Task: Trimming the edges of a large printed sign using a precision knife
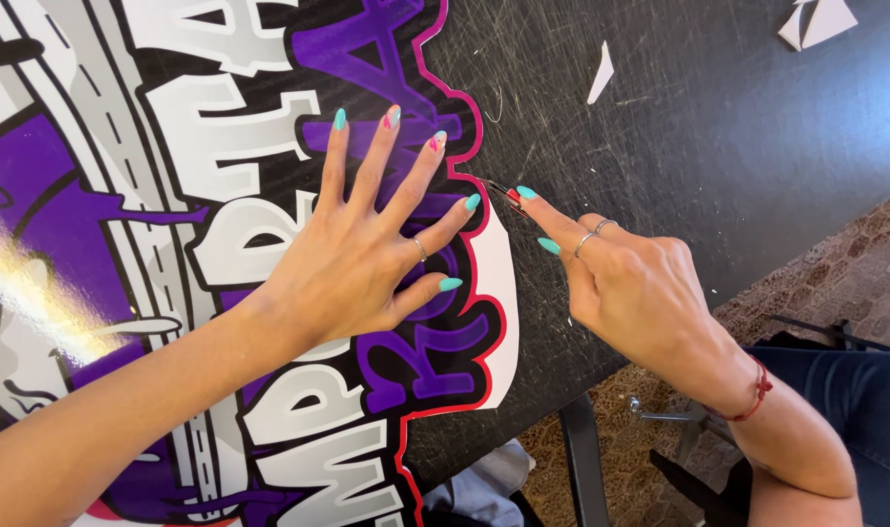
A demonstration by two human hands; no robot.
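A large glossy printed vinyl sheet (171, 195) in purple, white, grey and black with a pink outline lies on a scratched black table (699, 117). My left hand (367, 254) presses flat on the sheet with its fingers spread, near the sheet's right edge. My right hand (630, 283) grips a small craft knife (503, 191) with a thin blade and a red part. The blade tip touches the sheet's pink outline just right of my left hand's fingertips. A strip of white backing (503, 322) runs along the sheet's edge below the knife.
Small white paper offcuts lie on the table, one sliver (601, 73) at the top middle and folded pieces (816, 21) at the top right corner. Beyond the table's right edge are a brown patterned floor (835, 283), a metal stool frame (679, 420) and my blue-jeaned leg (855, 400).
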